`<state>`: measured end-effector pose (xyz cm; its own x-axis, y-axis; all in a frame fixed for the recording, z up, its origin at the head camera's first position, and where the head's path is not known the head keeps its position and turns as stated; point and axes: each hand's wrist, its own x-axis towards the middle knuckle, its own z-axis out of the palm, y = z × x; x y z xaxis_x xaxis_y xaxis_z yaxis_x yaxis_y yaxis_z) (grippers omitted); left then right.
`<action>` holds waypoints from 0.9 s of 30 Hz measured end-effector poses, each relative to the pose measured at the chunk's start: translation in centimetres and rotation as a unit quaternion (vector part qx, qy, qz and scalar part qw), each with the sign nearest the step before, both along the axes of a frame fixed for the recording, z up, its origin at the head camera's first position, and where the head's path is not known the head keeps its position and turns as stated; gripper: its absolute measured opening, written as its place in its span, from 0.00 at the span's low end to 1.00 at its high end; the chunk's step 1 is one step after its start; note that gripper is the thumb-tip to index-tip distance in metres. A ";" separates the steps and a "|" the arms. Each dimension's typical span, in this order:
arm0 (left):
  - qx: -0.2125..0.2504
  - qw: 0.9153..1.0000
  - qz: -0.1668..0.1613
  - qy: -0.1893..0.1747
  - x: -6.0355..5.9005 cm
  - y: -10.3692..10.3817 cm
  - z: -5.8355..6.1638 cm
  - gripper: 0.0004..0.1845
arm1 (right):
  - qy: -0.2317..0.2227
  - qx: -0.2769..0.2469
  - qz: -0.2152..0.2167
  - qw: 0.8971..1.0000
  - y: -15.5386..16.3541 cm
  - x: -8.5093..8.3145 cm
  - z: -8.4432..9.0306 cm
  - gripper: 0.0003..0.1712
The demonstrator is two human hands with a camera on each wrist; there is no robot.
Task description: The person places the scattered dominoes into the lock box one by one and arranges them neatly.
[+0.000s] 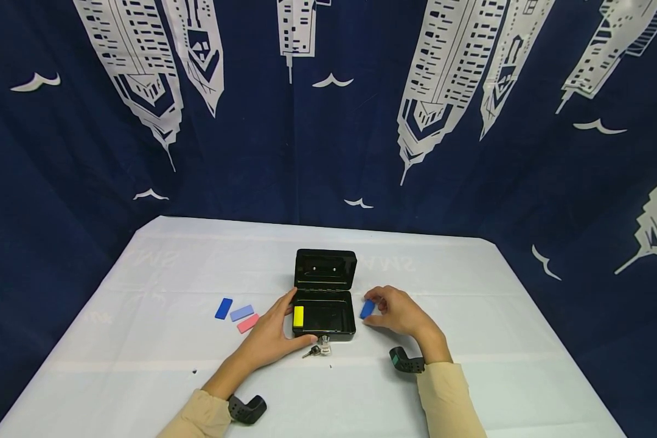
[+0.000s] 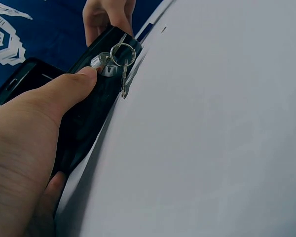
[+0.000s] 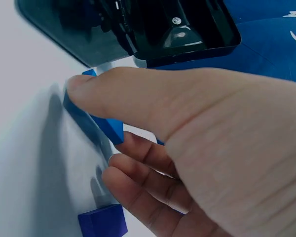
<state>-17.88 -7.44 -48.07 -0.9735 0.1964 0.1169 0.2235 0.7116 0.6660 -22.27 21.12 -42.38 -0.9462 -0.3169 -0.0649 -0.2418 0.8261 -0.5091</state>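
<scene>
The head camera looks forward and down from the near side, taking in the white table [image 1: 142, 389] from well back. Close in, the left-wrist camera looks past the left hand [image 2: 29, 143], the right-wrist one past the right hand [image 3: 202, 123]; all share the black box [image 1: 328, 316].

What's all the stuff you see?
Box: one, black, open, centre.
Inside block: one, yellow, in box.
Held block: one, blue, in right hand.
Left blocks: three, blue, light blue, pink, left of box.
Extra block: one, purple, near right hand.
Keys: count unclear, silvery, box front.
Table: one, white, underneath.
Specks: two, dark, on table.
Curtain: one, navy and white, behind.
Wrist cameras: two, black, at wrists.
Sleeves: two, tan, arms.
Left hand: one, touching box.
Right hand: one, pinching block.
</scene>
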 end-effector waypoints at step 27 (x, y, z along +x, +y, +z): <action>-0.002 1.000 0.002 0.005 0.0 0.0 0.0 0.57 | 0.096 -0.021 0.007 0.995 -1.4 0.7 1.9 0.25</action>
<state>-17.87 -7.43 -48.05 -0.9731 0.1935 0.1252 0.2272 0.7146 0.6616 -21.56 19.76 -40.52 -0.9354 -0.3285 0.1308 -0.3492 0.8011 -0.4862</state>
